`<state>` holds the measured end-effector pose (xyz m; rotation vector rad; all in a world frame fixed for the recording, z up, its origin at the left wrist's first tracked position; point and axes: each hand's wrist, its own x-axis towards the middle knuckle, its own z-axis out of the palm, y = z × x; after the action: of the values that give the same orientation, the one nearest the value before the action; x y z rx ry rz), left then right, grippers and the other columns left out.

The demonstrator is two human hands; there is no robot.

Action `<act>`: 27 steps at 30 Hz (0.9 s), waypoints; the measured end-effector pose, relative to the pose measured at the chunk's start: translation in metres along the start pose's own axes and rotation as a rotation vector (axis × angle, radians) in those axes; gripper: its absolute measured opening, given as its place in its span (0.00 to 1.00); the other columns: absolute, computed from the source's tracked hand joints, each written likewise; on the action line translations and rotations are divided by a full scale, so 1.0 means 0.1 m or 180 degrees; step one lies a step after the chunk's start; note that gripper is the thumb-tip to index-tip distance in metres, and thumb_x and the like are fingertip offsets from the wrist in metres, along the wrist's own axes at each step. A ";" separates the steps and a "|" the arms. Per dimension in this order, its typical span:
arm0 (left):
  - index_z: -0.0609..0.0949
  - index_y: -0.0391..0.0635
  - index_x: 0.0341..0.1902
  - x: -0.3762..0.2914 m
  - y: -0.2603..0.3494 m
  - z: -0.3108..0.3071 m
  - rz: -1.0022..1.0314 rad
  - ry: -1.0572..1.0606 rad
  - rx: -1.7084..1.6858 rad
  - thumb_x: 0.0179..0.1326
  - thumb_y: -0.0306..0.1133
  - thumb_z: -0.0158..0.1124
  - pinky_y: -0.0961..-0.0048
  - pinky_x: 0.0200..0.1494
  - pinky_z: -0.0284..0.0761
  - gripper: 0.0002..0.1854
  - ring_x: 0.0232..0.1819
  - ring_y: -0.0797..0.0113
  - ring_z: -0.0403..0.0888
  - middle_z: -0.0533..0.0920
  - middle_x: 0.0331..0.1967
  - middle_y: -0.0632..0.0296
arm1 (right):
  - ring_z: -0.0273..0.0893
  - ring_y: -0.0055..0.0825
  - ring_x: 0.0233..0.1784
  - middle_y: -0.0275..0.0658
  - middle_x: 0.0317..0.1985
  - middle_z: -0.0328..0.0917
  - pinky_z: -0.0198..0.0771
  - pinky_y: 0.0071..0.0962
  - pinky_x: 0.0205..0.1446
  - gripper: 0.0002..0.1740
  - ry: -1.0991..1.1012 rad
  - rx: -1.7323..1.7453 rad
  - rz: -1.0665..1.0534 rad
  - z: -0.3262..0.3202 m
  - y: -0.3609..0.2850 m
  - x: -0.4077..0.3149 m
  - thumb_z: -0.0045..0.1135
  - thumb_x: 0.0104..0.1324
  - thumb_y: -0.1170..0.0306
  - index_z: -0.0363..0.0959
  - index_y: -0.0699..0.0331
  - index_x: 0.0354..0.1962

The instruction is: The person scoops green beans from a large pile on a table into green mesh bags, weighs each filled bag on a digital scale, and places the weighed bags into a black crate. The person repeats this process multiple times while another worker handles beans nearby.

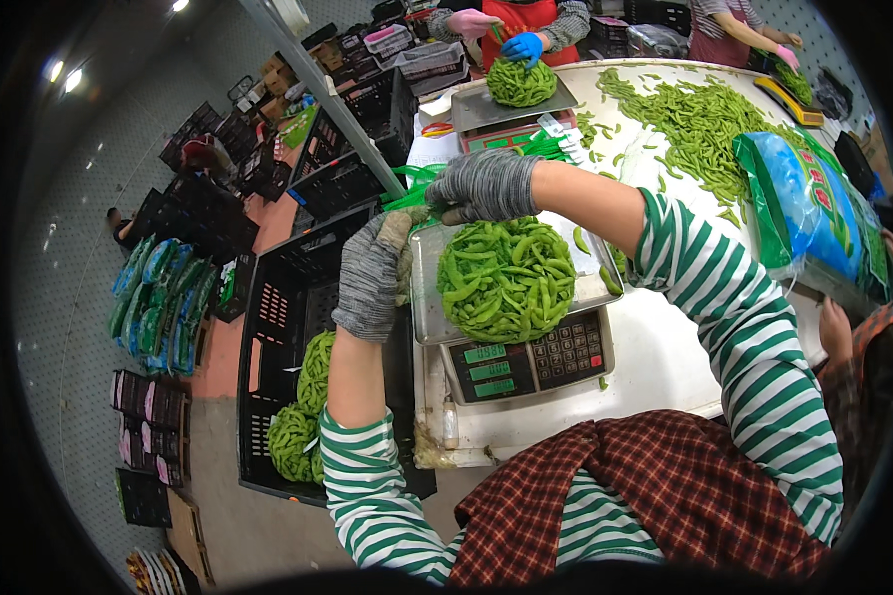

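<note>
A rounded green net bag full of edamame pods (507, 281) rests on the metal pan of a digital scale (528, 357). At the bag's upper left, my left hand (376, 271), in a grey knitted glove, has its fingers closed on the gathered green netting (430, 216). My right hand (487, 186), gloved alike, pinches the same netting just above the bag, close against the left fingertips. Loose pods (608, 280) lie at the pan's right edge. Behind my hands lie more green net strips with white tags (550, 145).
A black plastic crate (249, 446) with filled net bags stands at the left. Loose pods (684, 119) heap on the white table, beside a blue and green plastic sack (811, 201). A metal post (327, 97) rises behind. Co-workers' gloved hands (522, 47) work across the table.
</note>
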<state>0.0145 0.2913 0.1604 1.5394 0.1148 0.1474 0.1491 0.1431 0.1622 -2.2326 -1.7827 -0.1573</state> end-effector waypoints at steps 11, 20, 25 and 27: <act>0.76 0.42 0.39 -0.02 0.05 -0.06 -0.0258 -0.0231 -0.0265 0.57 0.44 0.53 0.85 0.08 0.48 0.17 0.06 0.85 0.53 0.63 0.08 0.74 | 0.73 0.26 0.30 0.38 0.29 0.76 0.66 0.24 0.37 0.15 -0.0611 0.1684 0.0962 -0.28 0.21 -0.14 0.58 0.53 0.62 0.72 0.62 0.35; 0.78 0.42 0.33 0.04 0.04 0.07 -0.0380 0.0038 0.0566 0.57 0.45 0.52 0.83 0.08 0.49 0.17 0.06 0.83 0.54 0.62 0.07 0.74 | 0.71 0.19 0.31 0.35 0.28 0.77 0.66 0.19 0.36 0.16 -0.0438 0.0997 0.1085 -0.80 0.35 -0.41 0.59 0.52 0.64 0.74 0.66 0.35; 0.77 0.41 0.35 0.12 -0.07 -0.13 -0.0533 0.0291 0.0299 0.56 0.47 0.52 0.82 0.07 0.49 0.19 0.06 0.83 0.53 0.60 0.06 0.75 | 0.69 0.15 0.28 0.33 0.27 0.74 0.66 0.14 0.34 0.16 0.1407 0.1061 0.2099 -0.98 1.54 -1.04 0.54 0.58 0.62 0.73 0.64 0.39; 0.77 0.41 0.35 0.07 -0.04 -0.08 -0.0298 0.0013 0.0138 0.56 0.47 0.53 0.83 0.07 0.48 0.19 0.06 0.83 0.53 0.60 0.06 0.75 | 0.72 0.21 0.31 0.35 0.27 0.74 0.69 0.19 0.38 0.21 0.1589 0.1491 0.0867 -0.92 1.01 -0.80 0.55 0.55 0.58 0.70 0.63 0.42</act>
<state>0.0205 0.3003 0.1565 1.5738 0.1940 0.0741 0.2369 0.0222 0.2145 -1.8607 -1.1080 -0.1952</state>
